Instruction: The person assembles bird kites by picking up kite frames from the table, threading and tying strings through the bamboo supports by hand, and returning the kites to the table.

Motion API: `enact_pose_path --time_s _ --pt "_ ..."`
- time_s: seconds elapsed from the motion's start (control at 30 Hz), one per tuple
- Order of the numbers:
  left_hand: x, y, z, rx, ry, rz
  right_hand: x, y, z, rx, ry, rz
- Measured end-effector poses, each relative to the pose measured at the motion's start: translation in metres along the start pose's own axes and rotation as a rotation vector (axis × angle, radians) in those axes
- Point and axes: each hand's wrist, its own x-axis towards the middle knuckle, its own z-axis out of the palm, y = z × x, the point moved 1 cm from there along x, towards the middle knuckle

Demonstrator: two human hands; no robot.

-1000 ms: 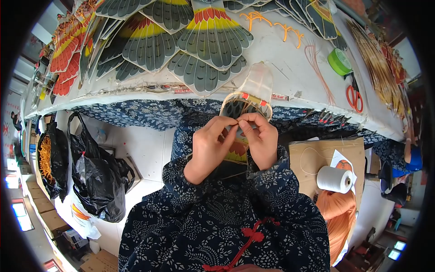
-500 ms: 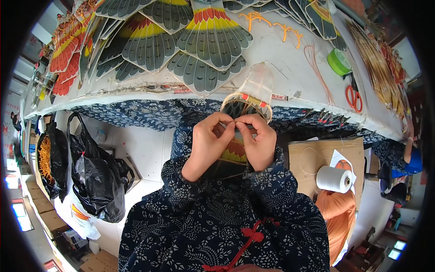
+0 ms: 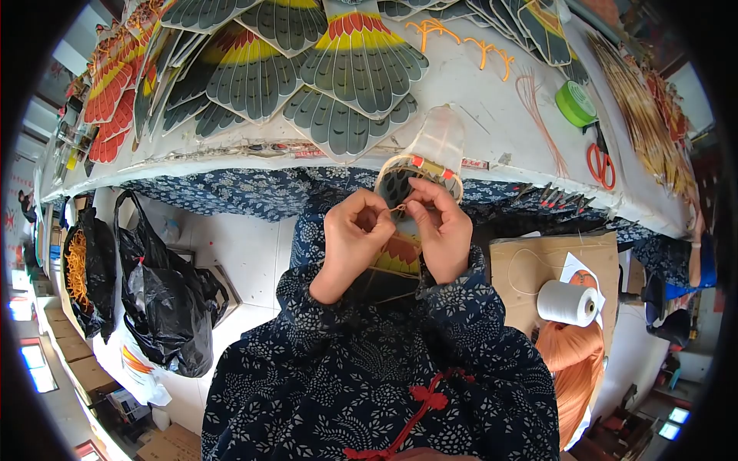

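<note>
Fiddly cord work in hand, likely looping or knotting: left hand (image 3: 355,237) pinching thin cord (image 3: 398,207), right hand (image 3: 443,230) at its other end (can't tell grip), curved frame (image 3: 433,168) just beyond both, painted panel (image 3: 400,258) below; next move calls for steady fingertips.

1. A single wide, round-edged view is taken from the person's head, faced forward and steeply downward.
2. The bare left hand (image 3: 350,244) and bare right hand (image 3: 443,234) are seen from close above, mid-view.
3. The white-topped counter (image 3: 503,115) is shown beyond; the navy, white-patterned cloth garment (image 3: 307,384) below.
</note>
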Motion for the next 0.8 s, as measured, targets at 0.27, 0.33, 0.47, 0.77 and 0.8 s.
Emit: enact_pose_path --time_s 0.27,0.33,0.47,0.77,0.8 --pt "0.001 0.005 -0.002 -0.071 -0.025 -0.071 -0.001 0.001 0.0 0.031 0.01 0.027" --pt "0.0 0.016 0.001 -0.075 -0.024 -0.031 -0.001 -0.001 -0.001 0.02 0.001 0.028" --pt "0.001 0.018 0.001 0.096 -0.071 0.148 -0.001 -0.003 0.0 0.012 -0.027 0.038" --pt "0.003 0.003 -0.005 0.414 -0.055 0.466 -0.002 -0.002 0.001 -0.044 -0.029 0.015" --pt "0.002 0.005 -0.005 0.414 -0.055 0.466 -0.002 -0.002 0.001 -0.074 -0.024 0.004"
